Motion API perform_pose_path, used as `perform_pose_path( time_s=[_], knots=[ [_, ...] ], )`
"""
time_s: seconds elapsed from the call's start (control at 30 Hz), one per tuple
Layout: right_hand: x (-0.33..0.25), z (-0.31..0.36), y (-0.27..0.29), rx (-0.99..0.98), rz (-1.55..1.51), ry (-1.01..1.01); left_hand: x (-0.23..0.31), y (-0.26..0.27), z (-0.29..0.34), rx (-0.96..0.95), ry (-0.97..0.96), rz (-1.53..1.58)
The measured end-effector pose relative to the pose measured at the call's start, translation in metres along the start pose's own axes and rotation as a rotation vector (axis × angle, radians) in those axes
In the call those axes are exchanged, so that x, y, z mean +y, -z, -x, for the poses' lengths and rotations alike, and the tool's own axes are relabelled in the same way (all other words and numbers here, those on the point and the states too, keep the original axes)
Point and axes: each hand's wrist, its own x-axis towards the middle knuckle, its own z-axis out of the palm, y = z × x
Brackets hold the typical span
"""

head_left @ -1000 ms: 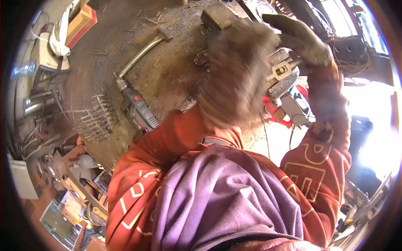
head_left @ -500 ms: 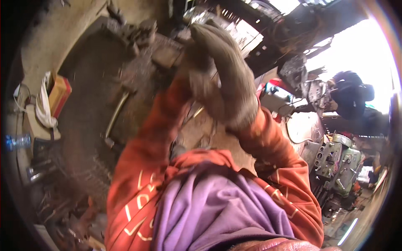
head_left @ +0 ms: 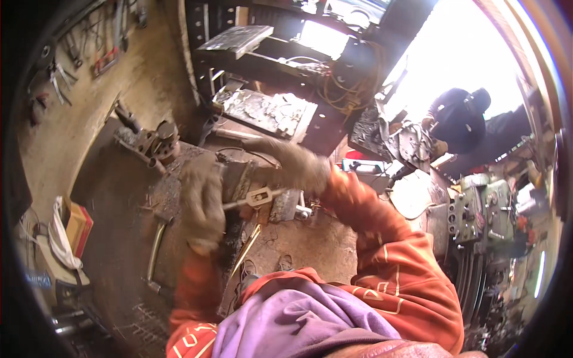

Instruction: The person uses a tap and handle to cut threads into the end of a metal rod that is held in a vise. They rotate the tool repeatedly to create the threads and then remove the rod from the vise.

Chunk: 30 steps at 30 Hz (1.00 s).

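Observation:
Both my hands wear dirty grey-brown work gloves and are blurred by motion. Over the workbench [head_left: 119,197], my left hand [head_left: 204,200] points away from me, fingers loosely extended. My right hand [head_left: 286,162] reaches leftward with its fingers stretched out, apart from the left. Below and between them is a tap wrench [head_left: 258,197], a rod with a slotted middle, at the bench edge. The left glove is close to its left end; contact is unclear. Left of that hand lies a hammer-like tool [head_left: 157,250] with a long yellowish handle.
A round metal fixture [head_left: 164,140] stands at the bench's far end. Beyond is a shelf rack [head_left: 236,42] with a cluttered tray [head_left: 262,113]. Pliers [head_left: 58,80] hang on the left wall. At right stands a green machine [head_left: 492,209]. A box [head_left: 77,230] sits far left.
My hands have come down and apart from a raised position close together. The left moved left and the right moved away from it. The tap wrench and far bench now show.

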Motion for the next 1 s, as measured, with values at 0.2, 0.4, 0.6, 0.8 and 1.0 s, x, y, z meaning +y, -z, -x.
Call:
perform_pose_path(
  time_s=[0.2, 0.4, 0.6, 0.8, 1.0],
  knots=[
    [-0.101, 0.009, -0.128, 0.342, 0.361, 0.389, -0.015, -0.089, -0.094, -0.65, -0.027, 0.361],
    [-0.068, -0.061, -0.083, 0.516, 0.405, 0.475, -0.033, -0.052, -0.033, -0.345, 0.07, 0.337],
    [0.018, -0.061, -0.006, -0.199, 0.349, -0.127, 0.023, 0.014, 0.046, 0.117, 0.172, 0.134],
    [-0.016, 0.047, -0.039, 0.156, -0.554, -0.074, -0.031, -0.016, -0.04, -0.158, 0.501, 0.552],
    [0.024, 0.103, -0.144, 0.853, 0.21, 0.037, 0.008, -0.127, -0.11, -1.052, -0.003, 0.334]
  ],
)
